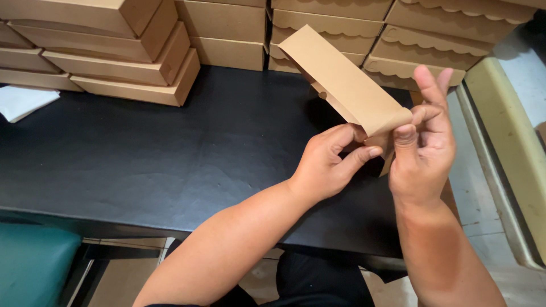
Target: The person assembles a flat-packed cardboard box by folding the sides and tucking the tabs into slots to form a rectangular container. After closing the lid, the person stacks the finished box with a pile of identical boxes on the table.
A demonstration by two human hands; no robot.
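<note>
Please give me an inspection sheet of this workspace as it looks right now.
Surface: black table, matte, slightly wrinkled covering.
Job's things: one flat brown cardboard piece held above the table, bent at its near end.
Clutter: stacks of folded brown boxes at the back left; flatter scallop-edged boxes at the back right; white paper at the left edge.
Grippers: left hand pinches the cardboard's near end from below; right hand grips the same end, thumb on the fold, fingers raised.
Cables: nothing seen.
Surroundings: green seat cushion lower left; pale tiled floor and a cream-coloured edge on the right.
</note>
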